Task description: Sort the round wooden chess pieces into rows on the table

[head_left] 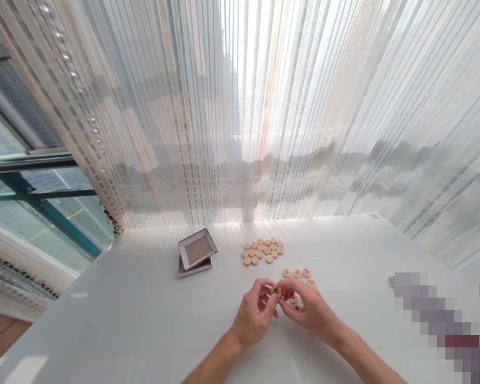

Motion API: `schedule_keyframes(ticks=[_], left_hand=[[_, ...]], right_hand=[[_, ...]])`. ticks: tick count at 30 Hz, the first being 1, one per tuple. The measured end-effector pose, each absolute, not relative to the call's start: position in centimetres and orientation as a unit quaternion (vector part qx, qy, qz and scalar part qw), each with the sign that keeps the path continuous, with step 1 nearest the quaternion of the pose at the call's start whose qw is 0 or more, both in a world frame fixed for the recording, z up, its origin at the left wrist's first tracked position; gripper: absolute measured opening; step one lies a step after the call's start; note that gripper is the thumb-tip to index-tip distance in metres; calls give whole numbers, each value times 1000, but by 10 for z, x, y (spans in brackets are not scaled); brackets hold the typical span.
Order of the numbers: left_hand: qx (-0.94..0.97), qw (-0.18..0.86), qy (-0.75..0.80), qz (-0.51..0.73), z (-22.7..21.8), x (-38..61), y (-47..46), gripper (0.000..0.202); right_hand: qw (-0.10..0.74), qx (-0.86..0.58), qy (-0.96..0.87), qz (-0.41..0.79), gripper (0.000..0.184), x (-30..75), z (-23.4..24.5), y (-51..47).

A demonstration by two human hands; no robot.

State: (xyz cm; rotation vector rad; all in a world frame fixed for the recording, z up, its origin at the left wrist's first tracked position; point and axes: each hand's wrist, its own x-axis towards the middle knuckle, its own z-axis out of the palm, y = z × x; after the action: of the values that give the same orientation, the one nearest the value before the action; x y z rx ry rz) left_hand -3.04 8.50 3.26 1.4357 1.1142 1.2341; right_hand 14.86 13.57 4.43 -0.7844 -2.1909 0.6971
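Note:
Between my two hands is a round, pale wooden Chinese chess piece with a black character facing up. My left hand is closed round its left side with thumb and fingers. My right hand meets it from the right, fingertips pinched at its edge. Several face-up pieces lie beside and partly under my right hand, among them a black-marked piece and two red-marked pieces, one in the middle and one at the right. Others there are partly hidden by my fingers.
Farther back on the white table lies a group of several blank-side-up pieces. Left of them, an open box has its tilted lid resting on it. A pixelated area covers the right side. Sheer curtains hang behind the table.

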Motion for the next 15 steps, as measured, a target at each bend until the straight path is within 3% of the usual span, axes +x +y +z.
schedule_keyframes(ticks=[15], left_hand=[[567, 456, 462, 507, 28, -32, 87, 26]], right_hand=[[323, -306, -856, 263, 18, 149, 49, 133]])
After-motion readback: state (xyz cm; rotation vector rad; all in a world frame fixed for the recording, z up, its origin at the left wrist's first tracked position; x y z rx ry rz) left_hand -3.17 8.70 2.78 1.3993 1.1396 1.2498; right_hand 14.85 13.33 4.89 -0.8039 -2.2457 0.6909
